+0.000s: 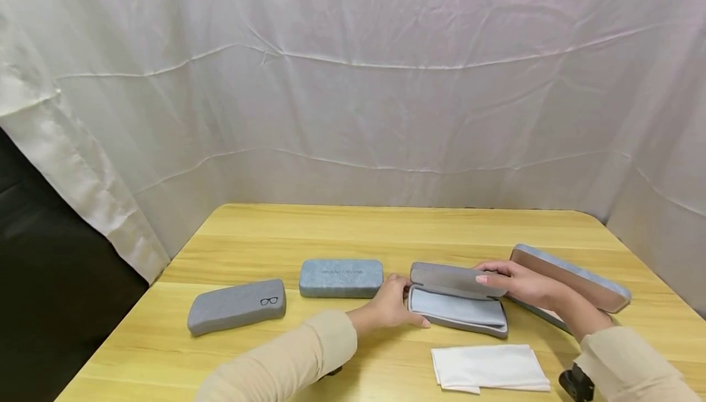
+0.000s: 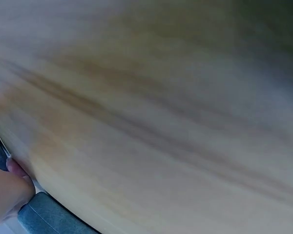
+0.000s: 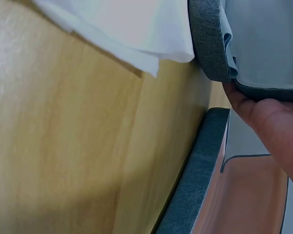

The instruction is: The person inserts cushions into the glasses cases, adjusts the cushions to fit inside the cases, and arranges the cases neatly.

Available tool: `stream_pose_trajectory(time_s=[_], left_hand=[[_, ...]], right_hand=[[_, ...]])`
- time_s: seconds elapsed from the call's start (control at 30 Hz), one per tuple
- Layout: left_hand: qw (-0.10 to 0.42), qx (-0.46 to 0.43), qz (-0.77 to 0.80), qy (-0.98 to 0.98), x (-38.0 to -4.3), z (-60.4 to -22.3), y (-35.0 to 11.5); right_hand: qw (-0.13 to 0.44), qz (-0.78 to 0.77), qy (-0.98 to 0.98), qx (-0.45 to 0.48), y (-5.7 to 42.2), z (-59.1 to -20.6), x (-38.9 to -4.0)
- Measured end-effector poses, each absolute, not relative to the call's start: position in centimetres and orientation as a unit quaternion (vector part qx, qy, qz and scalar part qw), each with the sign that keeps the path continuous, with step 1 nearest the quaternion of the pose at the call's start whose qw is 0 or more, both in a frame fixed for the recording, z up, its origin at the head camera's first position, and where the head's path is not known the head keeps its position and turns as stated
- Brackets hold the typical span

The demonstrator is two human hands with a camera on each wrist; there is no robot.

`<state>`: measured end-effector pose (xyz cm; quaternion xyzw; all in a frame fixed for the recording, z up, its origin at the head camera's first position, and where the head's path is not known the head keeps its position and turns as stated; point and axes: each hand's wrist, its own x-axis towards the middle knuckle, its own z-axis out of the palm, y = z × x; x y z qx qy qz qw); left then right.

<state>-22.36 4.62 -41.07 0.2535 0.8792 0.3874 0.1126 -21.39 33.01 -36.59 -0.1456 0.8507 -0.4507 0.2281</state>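
A grey glasses case (image 1: 469, 327) lies open on the table with a pale blue cloth (image 1: 458, 307) inside. My left hand (image 1: 388, 304) grips its left end, thumb along the front and fingers behind. At the right end of the raised lid (image 1: 447, 276), my right hand (image 1: 524, 282) holds the edge, thumb on the inner face; the fingers behind are partly hidden. In the right wrist view, that hand (image 3: 278, 126) touches the case's end, where a bit of cloth shows at the rim. The left wrist view catches only part of my left hand (image 2: 10, 192).
A second open case (image 1: 573, 279), blue outside and brown inside, stands behind my right hand. In front lies a folded white cloth (image 1: 488, 368). A closed blue case (image 1: 341, 279) and a closed grey case (image 1: 237, 307) with a glasses drawing are to the left.
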Motion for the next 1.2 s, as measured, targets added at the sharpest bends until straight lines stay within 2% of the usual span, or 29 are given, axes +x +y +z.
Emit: stream_pose_trajectory(time_s=[0.23,0.73,1.2], left_hand=[[0.109,0.259,0.382,0.880,-22.8,-41.1,4.7],[0.093,0.266,0.371,0.885,-23.0,-41.3,4.7],[0.101,0.264,0.373,0.884,-23.0,-41.2,4.7]], right_hand=[[0.185,-0.413,0.873,-0.183,33.1,-36.7,-21.2],[0.129,-0.419,0.865,-0.243,32.7,-37.1,-20.2],[0.102,-0.421,0.851,-0.298,32.4,-37.5,-19.9]])
